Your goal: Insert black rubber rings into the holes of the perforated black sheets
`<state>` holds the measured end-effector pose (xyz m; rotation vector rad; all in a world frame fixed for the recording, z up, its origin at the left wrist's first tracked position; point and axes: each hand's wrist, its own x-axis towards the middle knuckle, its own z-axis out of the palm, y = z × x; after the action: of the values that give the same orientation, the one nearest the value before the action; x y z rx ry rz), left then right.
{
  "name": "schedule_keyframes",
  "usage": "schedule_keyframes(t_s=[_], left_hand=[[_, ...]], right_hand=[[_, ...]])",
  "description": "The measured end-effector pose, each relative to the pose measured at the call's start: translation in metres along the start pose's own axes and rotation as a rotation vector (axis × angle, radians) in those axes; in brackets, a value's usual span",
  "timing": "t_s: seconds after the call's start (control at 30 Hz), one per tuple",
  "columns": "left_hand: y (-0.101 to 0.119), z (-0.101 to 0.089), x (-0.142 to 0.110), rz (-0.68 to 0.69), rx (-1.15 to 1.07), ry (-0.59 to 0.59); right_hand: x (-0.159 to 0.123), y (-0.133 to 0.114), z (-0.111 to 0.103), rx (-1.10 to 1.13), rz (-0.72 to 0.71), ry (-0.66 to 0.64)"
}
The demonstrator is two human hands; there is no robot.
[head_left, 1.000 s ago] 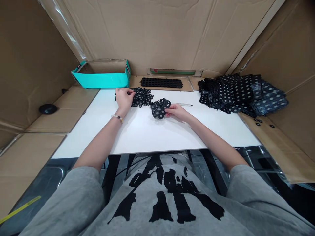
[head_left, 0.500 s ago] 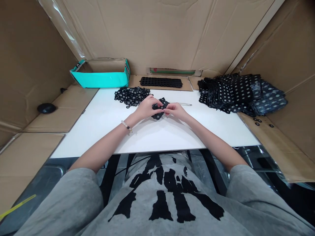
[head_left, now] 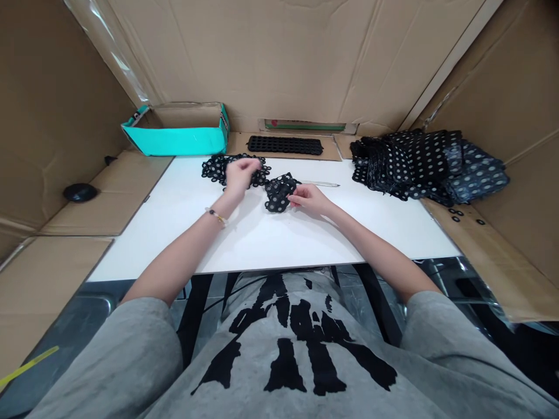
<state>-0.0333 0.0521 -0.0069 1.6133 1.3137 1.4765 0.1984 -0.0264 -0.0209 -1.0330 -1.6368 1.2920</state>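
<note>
My right hand (head_left: pixel 309 199) rests on the white table (head_left: pixel 279 233) and pinches the edge of a crumpled black sheet of joined rubber rings (head_left: pixel 278 193). My left hand (head_left: pixel 240 174) hovers over the near edge of a loose pile of black rings (head_left: pixel 220 166) at the back left of the table. Its fingers are curled and smeared by motion, so what they hold is unclear. A thin pen-like tool (head_left: pixel 321 184) lies just behind my right hand.
A teal cardboard box (head_left: pixel 179 138) stands at the back left. A black perforated tray (head_left: pixel 285 145) lies at the back centre. A heap of black ring sheets (head_left: pixel 428 166) fills the back right, with loose rings (head_left: pixel 457 214) on the cardboard. Cardboard walls enclose the table.
My left hand has left the crumpled sheet, where it met the right hand half a second ago, and moved back left to the ring pile. The right hand stays on the sheet.
</note>
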Motion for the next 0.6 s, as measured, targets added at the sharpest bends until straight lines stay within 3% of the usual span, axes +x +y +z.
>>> schedule_keyframes(t_s=[0.03, 0.1, 0.23, 0.37, 0.43, 0.53, 0.6], left_hand=[[-0.005, -0.009, 0.008, 0.003, 0.033, 0.107], [-0.016, -0.027, 0.022, 0.060, 0.133, 0.206], [-0.032, -0.048, 0.028, 0.242, 0.357, 0.150], [-0.024, -0.041, 0.017, 0.353, 0.451, 0.087], [-0.010, -0.032, 0.007, 0.411, 0.456, -0.027], [0.015, -0.014, -0.013, 0.514, 0.433, -0.344], [0.028, -0.002, -0.028, 0.577, 0.425, -0.491]], right_hand=[[0.000, 0.001, 0.001, 0.008, 0.012, -0.012], [-0.001, 0.001, 0.004, 0.048, 0.027, -0.018], [0.001, 0.001, 0.005, 0.145, 0.062, 0.036], [0.004, 0.000, 0.000, 0.190, 0.134, 0.081], [0.006, 0.000, -0.001, 0.217, 0.152, 0.091], [0.008, 0.001, -0.001, 0.246, 0.167, 0.130], [0.008, 0.002, 0.000, 0.255, 0.164, 0.158]])
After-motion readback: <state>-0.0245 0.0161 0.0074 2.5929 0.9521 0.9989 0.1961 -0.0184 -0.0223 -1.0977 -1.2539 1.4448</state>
